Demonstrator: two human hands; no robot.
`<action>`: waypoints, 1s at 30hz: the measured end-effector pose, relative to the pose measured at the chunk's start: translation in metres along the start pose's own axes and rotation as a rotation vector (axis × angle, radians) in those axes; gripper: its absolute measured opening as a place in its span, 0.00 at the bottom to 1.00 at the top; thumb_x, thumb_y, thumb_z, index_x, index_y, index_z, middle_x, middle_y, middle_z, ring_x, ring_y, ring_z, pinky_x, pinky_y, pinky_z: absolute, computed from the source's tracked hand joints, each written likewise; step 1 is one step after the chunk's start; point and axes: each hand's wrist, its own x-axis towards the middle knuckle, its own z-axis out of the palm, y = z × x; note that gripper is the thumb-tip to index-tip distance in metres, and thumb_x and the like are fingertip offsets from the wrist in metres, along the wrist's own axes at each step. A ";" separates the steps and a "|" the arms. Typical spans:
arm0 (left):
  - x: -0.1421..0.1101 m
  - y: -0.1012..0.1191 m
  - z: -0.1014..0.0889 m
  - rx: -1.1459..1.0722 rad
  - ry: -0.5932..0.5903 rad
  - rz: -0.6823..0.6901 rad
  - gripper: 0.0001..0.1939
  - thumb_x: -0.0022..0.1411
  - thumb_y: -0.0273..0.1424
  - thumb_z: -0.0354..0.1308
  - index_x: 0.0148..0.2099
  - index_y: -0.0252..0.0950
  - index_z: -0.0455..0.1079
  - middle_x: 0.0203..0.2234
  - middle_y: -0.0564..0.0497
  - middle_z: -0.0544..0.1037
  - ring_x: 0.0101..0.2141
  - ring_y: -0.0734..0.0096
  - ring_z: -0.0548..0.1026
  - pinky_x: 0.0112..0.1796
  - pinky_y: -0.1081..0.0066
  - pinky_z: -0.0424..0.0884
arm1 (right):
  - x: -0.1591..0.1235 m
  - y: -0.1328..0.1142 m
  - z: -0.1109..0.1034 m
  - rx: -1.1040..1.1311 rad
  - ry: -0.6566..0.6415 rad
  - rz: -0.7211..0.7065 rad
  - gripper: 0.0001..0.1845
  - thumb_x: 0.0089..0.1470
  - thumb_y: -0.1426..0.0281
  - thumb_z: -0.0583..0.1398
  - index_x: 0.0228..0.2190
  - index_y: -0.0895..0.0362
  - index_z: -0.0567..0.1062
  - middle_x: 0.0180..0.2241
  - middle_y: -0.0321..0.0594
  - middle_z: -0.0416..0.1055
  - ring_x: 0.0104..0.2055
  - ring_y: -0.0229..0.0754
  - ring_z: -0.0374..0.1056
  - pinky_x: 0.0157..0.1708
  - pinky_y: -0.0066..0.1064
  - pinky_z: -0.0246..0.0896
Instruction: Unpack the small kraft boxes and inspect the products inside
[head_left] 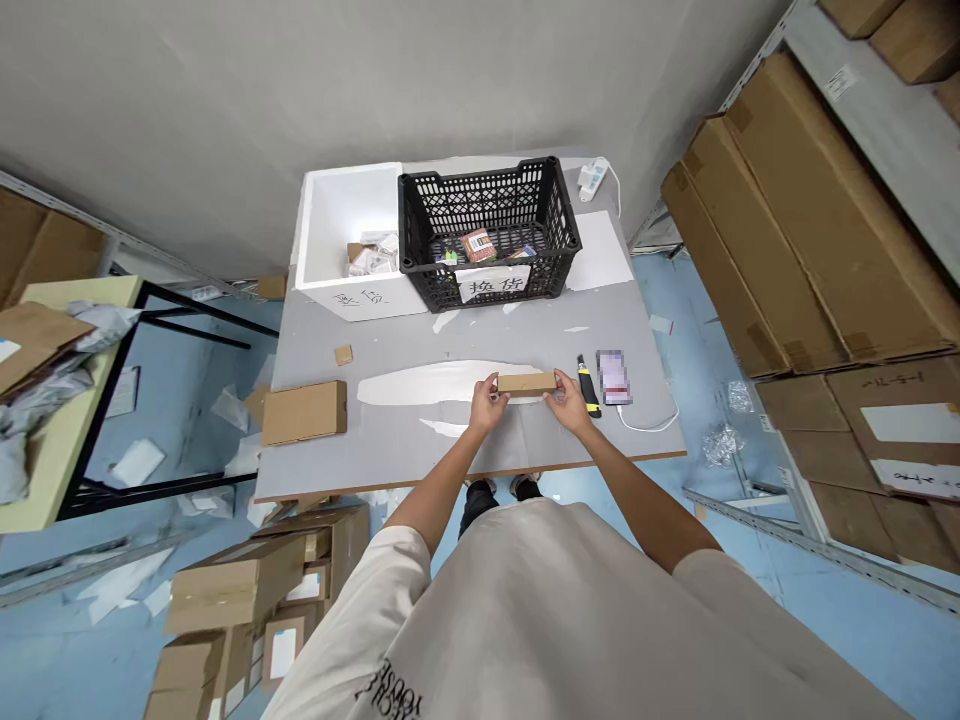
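Note:
A narrow brown cardboard box lies crosswise between my hands, over the front half of the grey table. My left hand grips its left end between thumb and fingers. At the opposite end, my right hand closes on it the same way. Just right of that hand is a black and yellow utility knife. Beside the knife lies a phone, its screen lit and blurred, with a white cable attached.
At the back stand a white foam box and a black plastic crate holding small packages. A brown carton and a small cardboard piece lie left. A power strip sits back right. Stacked cartons flank the table's right.

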 end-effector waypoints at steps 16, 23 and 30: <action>-0.015 -0.010 -0.009 -0.007 -0.042 0.021 0.25 0.63 0.35 0.60 0.61 0.38 0.66 0.52 0.40 0.72 0.50 0.61 0.76 0.51 0.59 0.74 | -0.001 0.000 -0.008 -0.196 -0.104 -0.083 0.28 0.54 0.62 0.62 0.55 0.50 0.68 0.48 0.42 0.75 0.46 0.46 0.73 0.50 0.41 0.69; -0.015 -0.007 -0.008 -0.002 -0.025 -0.010 0.20 0.64 0.38 0.60 0.56 0.37 0.69 0.50 0.41 0.75 0.47 0.60 0.77 0.50 0.60 0.75 | 0.000 -0.019 -0.017 -0.302 -0.094 -0.061 0.17 0.60 0.62 0.56 0.50 0.51 0.73 0.45 0.41 0.75 0.44 0.45 0.73 0.47 0.37 0.68; -0.025 -0.014 -0.005 0.015 -0.037 -0.028 0.22 0.59 0.28 0.62 0.55 0.39 0.64 0.48 0.44 0.74 0.46 0.63 0.77 0.43 0.64 0.75 | 0.008 -0.034 -0.025 -0.364 -0.067 -0.077 0.17 0.62 0.57 0.54 0.44 0.51 0.77 0.46 0.43 0.73 0.42 0.44 0.72 0.45 0.35 0.66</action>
